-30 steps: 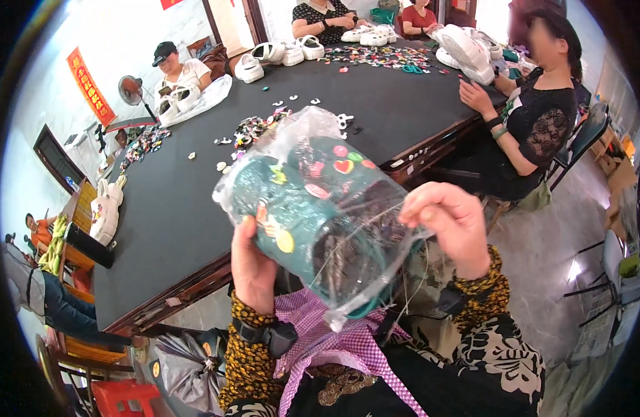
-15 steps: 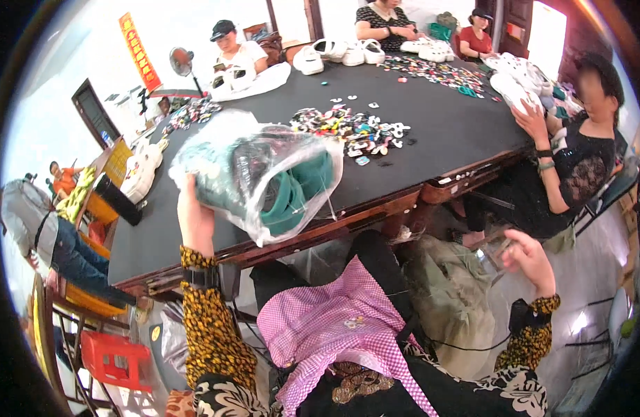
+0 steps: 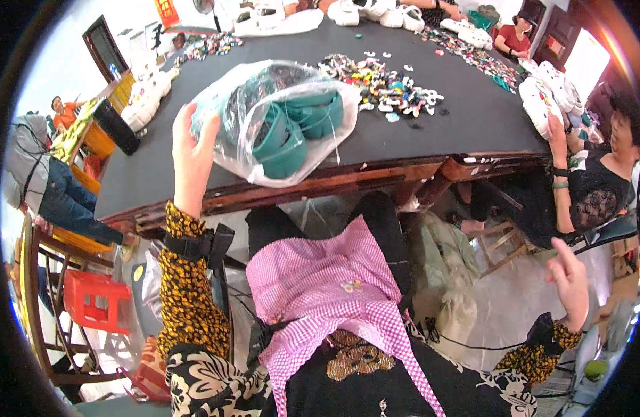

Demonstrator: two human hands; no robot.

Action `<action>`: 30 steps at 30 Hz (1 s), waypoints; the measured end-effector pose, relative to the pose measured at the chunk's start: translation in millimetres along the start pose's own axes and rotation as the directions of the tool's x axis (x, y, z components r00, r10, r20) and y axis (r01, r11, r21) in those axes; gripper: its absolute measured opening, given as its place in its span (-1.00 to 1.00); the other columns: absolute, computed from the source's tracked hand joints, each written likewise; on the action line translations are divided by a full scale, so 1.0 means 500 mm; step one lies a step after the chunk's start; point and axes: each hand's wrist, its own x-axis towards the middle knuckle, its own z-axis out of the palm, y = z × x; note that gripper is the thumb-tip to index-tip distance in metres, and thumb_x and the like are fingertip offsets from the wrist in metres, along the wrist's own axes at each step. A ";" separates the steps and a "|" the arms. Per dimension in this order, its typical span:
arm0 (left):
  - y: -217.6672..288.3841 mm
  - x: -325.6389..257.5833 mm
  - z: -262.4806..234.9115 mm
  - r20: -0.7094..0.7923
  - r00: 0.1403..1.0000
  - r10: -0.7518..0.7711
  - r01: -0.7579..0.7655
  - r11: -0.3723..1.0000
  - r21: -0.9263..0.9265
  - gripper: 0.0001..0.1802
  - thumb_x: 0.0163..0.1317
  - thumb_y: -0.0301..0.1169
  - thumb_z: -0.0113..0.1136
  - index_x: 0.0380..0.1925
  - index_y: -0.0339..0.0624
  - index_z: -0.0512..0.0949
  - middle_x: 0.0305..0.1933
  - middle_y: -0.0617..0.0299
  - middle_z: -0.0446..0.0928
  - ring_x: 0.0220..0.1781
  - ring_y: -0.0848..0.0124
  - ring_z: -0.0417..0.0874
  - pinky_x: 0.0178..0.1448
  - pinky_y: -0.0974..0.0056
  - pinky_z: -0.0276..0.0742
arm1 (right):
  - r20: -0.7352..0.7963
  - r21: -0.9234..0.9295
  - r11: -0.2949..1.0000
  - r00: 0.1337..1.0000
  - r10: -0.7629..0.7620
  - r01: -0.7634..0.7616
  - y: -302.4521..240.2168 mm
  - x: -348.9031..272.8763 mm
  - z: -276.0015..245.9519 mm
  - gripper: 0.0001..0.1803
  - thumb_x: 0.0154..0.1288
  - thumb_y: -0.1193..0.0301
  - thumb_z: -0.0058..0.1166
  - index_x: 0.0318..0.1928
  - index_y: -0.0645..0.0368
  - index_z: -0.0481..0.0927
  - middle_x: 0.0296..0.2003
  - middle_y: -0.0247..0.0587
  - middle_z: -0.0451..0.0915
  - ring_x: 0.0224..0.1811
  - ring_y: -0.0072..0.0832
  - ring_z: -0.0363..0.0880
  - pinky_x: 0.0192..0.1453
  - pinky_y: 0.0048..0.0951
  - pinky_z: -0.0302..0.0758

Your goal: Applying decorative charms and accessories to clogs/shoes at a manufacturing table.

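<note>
A clear plastic bag (image 3: 226, 128) lies on the dark table, its mouth toward me. Green clogs (image 3: 282, 142) show inside it. My left hand (image 3: 191, 163) is at the bag's left side, thumb and fingers apart; whether it still touches the plastic is hard to tell. Away from the table at the far right, my right hand (image 3: 569, 285) hangs in the air. Its fingers are partly stretched, and I see nothing in them.
Small colourful shoe charms (image 3: 396, 87) are heaped behind the bag. White clogs (image 3: 143, 101) lie at the table's left edge. At the right, a co-worker (image 3: 598, 181) handles white clogs (image 3: 540, 104). A red stool (image 3: 97, 300) stands at lower left.
The bag has come down onto the table, and my left hand has loosened from it. My right hand has moved right and lower. The view has tilted down.
</note>
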 end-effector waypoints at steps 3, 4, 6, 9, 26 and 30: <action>0.069 -0.012 0.036 0.109 0.976 0.190 -0.208 0.959 0.194 -0.30 0.11 -0.13 0.34 0.13 -0.39 0.38 0.30 -0.22 0.27 0.37 0.05 0.26 0.38 0.12 0.18 | -0.143 -0.166 0.977 0.976 -0.161 0.137 -0.017 0.017 -0.014 -0.55 0.28 0.65 -0.12 0.20 0.36 0.40 -0.09 -0.13 0.57 -0.28 -0.58 0.51 -0.21 -0.57 0.48; 0.072 -0.013 0.046 0.141 0.960 0.240 -0.268 0.934 0.238 -0.26 0.08 -0.09 0.35 0.14 -0.38 0.38 0.30 -0.23 0.27 0.37 0.01 0.26 0.38 0.09 0.19 | -0.239 -0.219 0.954 0.937 -0.257 0.205 -0.028 0.027 -0.016 -0.55 0.28 0.66 -0.13 0.20 0.36 0.41 -0.07 -0.13 0.57 -0.24 -0.56 0.52 -0.16 -0.57 0.48; 0.079 -0.016 0.059 0.195 0.946 0.260 -0.314 0.887 0.338 -0.23 0.06 -0.07 0.36 0.16 -0.36 0.37 0.31 -0.21 0.26 0.38 0.02 0.25 0.39 0.08 0.19 | -0.325 -0.225 0.920 0.865 -0.382 0.321 -0.069 0.049 -0.018 -0.59 0.28 0.68 -0.11 0.15 0.34 0.46 -0.03 -0.14 0.57 -0.16 -0.53 0.53 -0.05 -0.57 0.47; 0.072 -0.012 0.085 0.191 0.943 0.272 -0.330 0.836 0.439 -0.31 0.03 -0.12 0.38 0.08 -0.34 0.45 0.26 -0.19 0.33 0.33 0.02 0.33 0.36 0.09 0.24 | -0.156 -0.279 0.854 0.857 -0.492 0.440 -0.170 0.069 -0.005 -0.63 0.26 0.69 -0.08 0.08 0.34 0.51 -0.04 -0.14 0.59 -0.11 -0.54 0.54 0.01 -0.55 0.45; 0.006 0.049 0.035 0.119 0.975 -0.187 0.203 0.968 -0.147 -0.83 0.28 -0.41 0.11 -0.29 -0.32 0.57 -0.43 0.43 0.46 -0.39 0.64 0.34 -0.29 0.48 0.26 | 0.307 -0.209 0.069 0.133 -0.942 0.976 -0.444 0.307 0.320 -0.60 0.04 0.55 0.03 -0.02 0.25 0.49 0.00 0.00 0.48 0.05 -0.19 0.49 0.15 -0.25 0.36; 0.008 0.031 0.027 0.091 0.995 0.031 -0.037 0.997 0.066 -0.84 0.15 -0.41 0.19 -0.34 -0.30 0.55 -0.30 0.17 0.53 -0.17 0.37 0.51 -0.09 0.28 0.43 | 0.344 -0.117 0.008 0.048 -0.938 0.993 -0.486 0.304 0.336 -0.70 0.03 0.51 0.06 -0.14 0.14 0.53 -0.21 -0.22 0.57 -0.11 -0.34 0.53 -0.01 -0.33 0.36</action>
